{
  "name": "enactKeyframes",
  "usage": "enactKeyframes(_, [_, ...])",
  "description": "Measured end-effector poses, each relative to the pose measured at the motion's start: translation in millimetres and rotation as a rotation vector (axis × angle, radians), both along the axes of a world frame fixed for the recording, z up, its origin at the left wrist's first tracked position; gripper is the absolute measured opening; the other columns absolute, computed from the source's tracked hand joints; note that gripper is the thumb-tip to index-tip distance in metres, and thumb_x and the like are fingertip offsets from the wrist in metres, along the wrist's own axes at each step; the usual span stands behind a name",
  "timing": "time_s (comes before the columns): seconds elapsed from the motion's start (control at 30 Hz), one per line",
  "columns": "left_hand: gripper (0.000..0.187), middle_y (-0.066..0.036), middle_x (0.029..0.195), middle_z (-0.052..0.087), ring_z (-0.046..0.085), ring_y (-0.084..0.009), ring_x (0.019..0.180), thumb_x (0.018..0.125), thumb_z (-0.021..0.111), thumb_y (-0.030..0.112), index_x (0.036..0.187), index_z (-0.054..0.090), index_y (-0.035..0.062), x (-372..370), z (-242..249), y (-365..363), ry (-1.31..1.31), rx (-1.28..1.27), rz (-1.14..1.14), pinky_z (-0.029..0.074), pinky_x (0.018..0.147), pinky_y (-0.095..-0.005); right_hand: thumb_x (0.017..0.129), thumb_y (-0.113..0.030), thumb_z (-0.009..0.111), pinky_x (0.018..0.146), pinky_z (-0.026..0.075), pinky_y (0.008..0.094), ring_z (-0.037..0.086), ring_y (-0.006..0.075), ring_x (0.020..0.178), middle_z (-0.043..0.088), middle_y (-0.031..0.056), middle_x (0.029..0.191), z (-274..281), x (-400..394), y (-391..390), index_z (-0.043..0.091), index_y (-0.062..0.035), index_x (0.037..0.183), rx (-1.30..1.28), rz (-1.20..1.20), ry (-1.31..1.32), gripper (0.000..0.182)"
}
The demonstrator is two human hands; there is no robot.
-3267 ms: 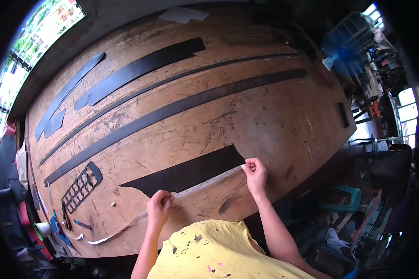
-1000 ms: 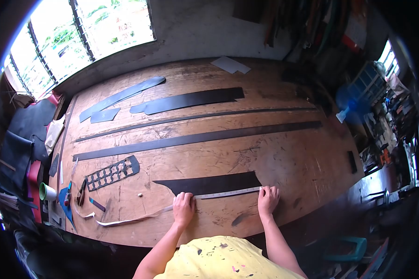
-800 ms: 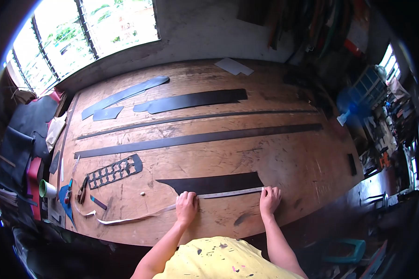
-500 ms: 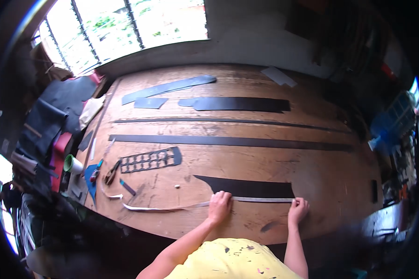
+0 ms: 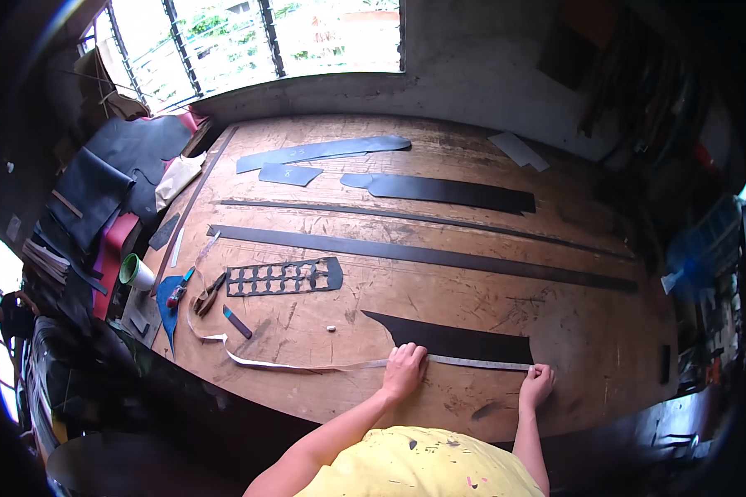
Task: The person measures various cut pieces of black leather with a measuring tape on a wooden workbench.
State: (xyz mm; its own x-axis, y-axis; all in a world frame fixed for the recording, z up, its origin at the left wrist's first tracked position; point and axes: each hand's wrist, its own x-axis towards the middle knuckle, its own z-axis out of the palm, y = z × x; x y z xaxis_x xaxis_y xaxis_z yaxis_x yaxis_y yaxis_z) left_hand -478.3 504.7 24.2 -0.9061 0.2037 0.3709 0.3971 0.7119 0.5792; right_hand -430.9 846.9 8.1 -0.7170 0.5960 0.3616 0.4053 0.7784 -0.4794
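Note:
A dark, flat piece [image 5: 468, 340] with a pointed left end lies near the front of the wooden table. Along its lower edge runs a pale measuring tape [image 5: 481, 363]. My left hand [image 5: 405, 369] presses the tape near the left part of the piece, fingers bent together on it. At the piece's lower right corner, my right hand [image 5: 537, 385] pinches the tape's end. The rest of the tape trails left in a loose curve across the table.
Long dark strips [image 5: 423, 251] and cut pieces [image 5: 452, 193] lie farther back. Left are a perforated dark panel [image 5: 283, 277], pliers [image 5: 210, 295], a blue-handled tool [image 5: 237, 321], a green-and-white cup [image 5: 137, 272] and stacked material [image 5: 91, 186]. A small white object [image 5: 331, 328] lies nearby.
The camera view has shifted and tilted slightly, so the table's contents appear displaced. Both hands keep their places on the tape beside the dark piece.

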Motion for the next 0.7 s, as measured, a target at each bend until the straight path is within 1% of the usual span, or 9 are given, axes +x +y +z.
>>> enactKeyframes(0.1, [0.013, -0.011, 0.091, 0.056, 0.056, -0.0300, 0.090, 0.091, 0.066, 0.016, 0.098, 0.060, 0.0077, 0.1, 0.5, -1.5, -0.005, -0.013, -0.009, 0.043, 0.079, -0.0421, 0.084, -0.005, 0.073, 0.082, 0.047, 0.0459, 0.058, 0.0320, 0.088, 0.061, 0.0097, 0.089, -3.0, 0.0, 0.9, 0.061, -0.0058, 0.089, 0.005, 0.000, 0.015, 0.013])
enactKeyframes(0.17, [0.013, -0.011, 0.091, 0.056, 0.056, -0.0301, 0.090, 0.091, 0.066, 0.016, 0.099, 0.060, 0.0076, 0.0, -0.2, -1.3, -0.008, -0.018, -0.012, 0.043, 0.079, -0.0421, 0.084, -0.007, 0.074, 0.088, 0.045, 0.0465, 0.057, 0.0317, 0.094, 0.062, 0.0077, 0.090, -3.8, 0.3, 1.9, 0.061, -0.0080, 0.091, -0.033, -0.017, -0.028, 0.015])
enactKeyframes(0.37, [0.013, -0.011, 0.089, 0.055, 0.056, -0.0305, 0.089, 0.089, 0.068, 0.015, 0.096, 0.059, 0.0081, -0.7, -1.4, -0.5, 0.016, 0.006, -0.011, 0.043, 0.077, -0.0422, 0.085, -0.008, 0.073, 0.087, 0.046, 0.0464, 0.058, 0.0320, 0.094, 0.062, 0.0079, 0.091, 2.0, 0.3, -0.8, 0.061, -0.0080, 0.092, -0.021, -0.020, -0.038, 0.014])
enactKeyframes(0.7, [0.014, -0.011, 0.091, 0.055, 0.056, -0.0302, 0.090, 0.090, 0.066, 0.016, 0.099, 0.060, 0.0076, -1.0, -0.9, -0.9, -0.003, -0.021, -0.017, 0.043, 0.078, -0.0422, 0.085, -0.007, 0.073, 0.084, 0.046, 0.0473, 0.058, 0.0320, 0.093, 0.062, 0.0085, 0.090, -0.4, 0.1, -0.3, 0.060, -0.0075, 0.091, -0.008, -0.013, -0.021, 0.014])
